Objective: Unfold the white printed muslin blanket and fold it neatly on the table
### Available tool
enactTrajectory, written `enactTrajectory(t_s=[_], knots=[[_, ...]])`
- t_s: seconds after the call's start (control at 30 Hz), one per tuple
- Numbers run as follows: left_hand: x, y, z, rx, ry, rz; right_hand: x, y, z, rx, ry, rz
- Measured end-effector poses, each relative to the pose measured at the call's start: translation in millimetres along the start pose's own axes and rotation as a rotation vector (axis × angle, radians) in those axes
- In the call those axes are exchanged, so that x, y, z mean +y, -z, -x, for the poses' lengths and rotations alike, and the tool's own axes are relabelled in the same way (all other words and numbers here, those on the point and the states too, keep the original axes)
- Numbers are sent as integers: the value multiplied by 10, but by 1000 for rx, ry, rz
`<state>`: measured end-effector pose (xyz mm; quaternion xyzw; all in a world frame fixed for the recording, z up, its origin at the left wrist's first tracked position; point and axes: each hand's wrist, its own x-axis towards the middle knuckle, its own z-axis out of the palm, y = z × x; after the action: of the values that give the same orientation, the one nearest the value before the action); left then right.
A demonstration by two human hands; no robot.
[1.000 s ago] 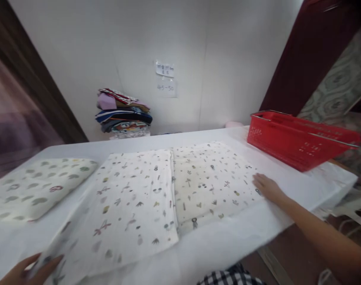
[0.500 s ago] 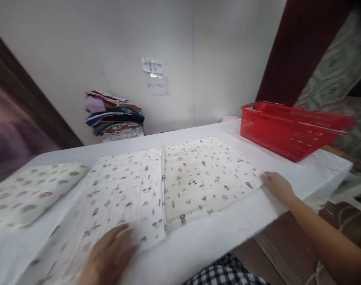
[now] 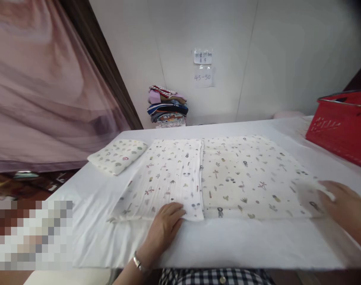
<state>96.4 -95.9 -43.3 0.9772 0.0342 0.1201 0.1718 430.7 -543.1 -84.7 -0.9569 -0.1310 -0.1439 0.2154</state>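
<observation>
Resting on the near edge of a printed cloth point(image 3: 251, 178), the left hand point(image 3: 168, 222) lies palm down, its fingers close together and nothing pinched between them. The right hand point(image 3: 346, 208) is blurred at the cloth's right edge, thumb and fingers drawn narrow, with a bit of the raised white edge caught between them.

The cloth spreads from just left of the left fingers across to the right fingers, flat on the white table point(image 3: 257, 243). Its left part is doubled over, and the loose edge of that fold runs away from the person, a little to the right of the left fingertips. Small palms, animals and leaves dot it.

Beyond the left fingers and further left is a folded cloth point(image 3: 118, 156) with a rounder print, just beside the big one. Straight ahead of those fingers, well apart, stands a pile of fabrics point(image 3: 168, 109) against the wall point(image 3: 198, 23) — two paper notes point(image 3: 204, 76) hang above it, the lower reading 45-50. Past the right fingers sits a red basket point(image 3: 343, 128). A bracelet point(image 3: 137, 261) circles the left wrist.
</observation>
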Motion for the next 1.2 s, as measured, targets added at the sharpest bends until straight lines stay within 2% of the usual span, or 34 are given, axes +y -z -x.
enactTrajectory(t_s=[0.07, 0.17, 0.27, 0.37, 0.5, 0.63, 0.77, 0.9, 1.03, 1.2], knots=[[73, 37, -20, 19, 26, 62, -560, -92, -24, -77, 11, -208], [192, 127, -98, 3, 88, 153, -1478, -249, -73, -308, 41, -402], [287, 201, -287, -52, 196, 174, -2297, -448, -207, -567, 112, -597], [341, 176, -576, -81, 261, 66, -2953, -717, -428, -683, 109, -687], [343, -27, -932, -101, 317, -61, -3559, -1122, -743, -689, 19, -580], [285, -229, -1093, -128, 423, -120, -3861, -1411, -982, -710, -6, -460], [222, -276, -1113, -137, 455, -104, -3979, -1534, -1115, -766, -6, -336], [206, -221, -1118, -151, 485, -58, -3962, -1576, -1187, -765, 37, -295], [286, -189, -1151, -149, 478, -17, -3850, -1616, -1218, -734, 61, -254], [406, -251, -1161, -207, 420, -125, -3803, -1675, -1187, -722, 79, -196]])
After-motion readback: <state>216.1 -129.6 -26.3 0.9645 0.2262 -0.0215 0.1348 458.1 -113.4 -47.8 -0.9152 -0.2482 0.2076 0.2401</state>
